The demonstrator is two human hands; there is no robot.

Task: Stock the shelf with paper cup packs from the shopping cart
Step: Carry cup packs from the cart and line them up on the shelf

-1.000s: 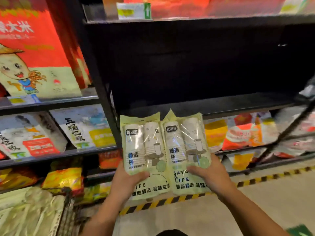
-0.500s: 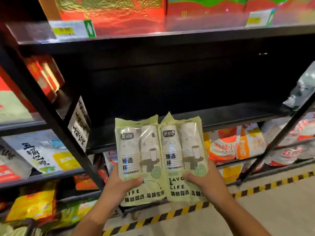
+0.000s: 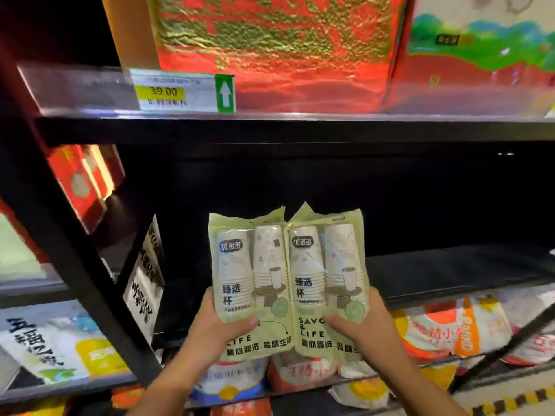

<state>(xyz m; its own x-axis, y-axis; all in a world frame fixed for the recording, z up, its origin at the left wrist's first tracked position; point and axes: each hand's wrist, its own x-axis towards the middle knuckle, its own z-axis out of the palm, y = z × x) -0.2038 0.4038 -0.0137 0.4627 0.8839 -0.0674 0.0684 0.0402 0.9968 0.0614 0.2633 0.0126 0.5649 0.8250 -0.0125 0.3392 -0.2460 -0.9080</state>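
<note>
A person's left hand and right hand each grip the bottom part of a pale green plastic pack of stacked white paper cups. The thumbs are pressed across the printed fronts and the fingers are hidden behind. The left pack and right pack are held upright in the air, touching along their inner edges, in front of a dark bay of the store rack. The flat black shelf board runs behind them and off to the right.

The step in hand appears to be the carry to the shelf. Neither pack rests on the board yet, and the shopping cart is out of view. The next move likely calls for raising the bases above the board's front edge, pushing both packs forward and setting them down upright.

Room to move appears to lie to the right along the board. Overhead, the limit is the clear price-tag rail of the upper shelf, which bears a red-and-gold foil bag. A slanted black upright post stands near the left pack. Orange-and-white snack bags lie on the tier below.
</note>
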